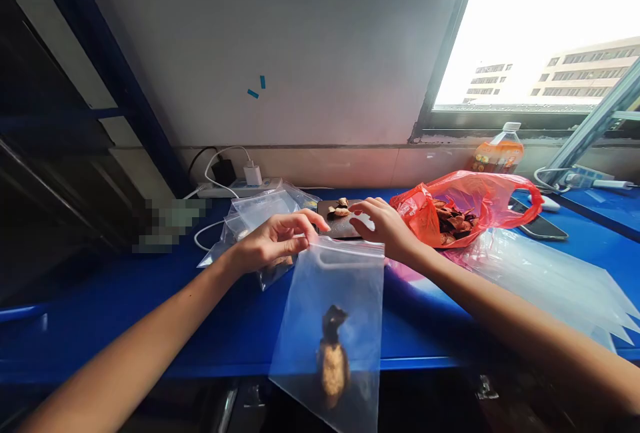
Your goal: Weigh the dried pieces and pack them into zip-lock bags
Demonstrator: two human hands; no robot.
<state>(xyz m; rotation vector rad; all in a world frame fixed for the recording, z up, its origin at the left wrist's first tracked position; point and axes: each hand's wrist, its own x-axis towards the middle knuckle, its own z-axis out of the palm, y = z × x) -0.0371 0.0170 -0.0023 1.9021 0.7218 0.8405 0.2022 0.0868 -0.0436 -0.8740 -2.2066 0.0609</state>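
My left hand (280,236) pinches the top left corner of a clear zip bag (295,326), which hangs over the table's front edge. Low inside the bag lie brown dried pieces (334,373), one pale-faced and one dark. My right hand (380,223) is above the bag's top right corner, thumb and fingers apart with nothing between them. Its fingertips are close to a few more dried pieces (342,208) on a dark flat plate (327,228) with a silvery part. To its right, an open red plastic bag (415,210) holds many reddish-brown dried pieces (453,220).
Filled clear bags (265,206) lie at the left, and a stack of flat clear bags (545,280) at the right. A phone (543,225), an orange-labelled bottle (500,150) and a power strip (225,188) with cables stand along the back of the blue table (200,326).
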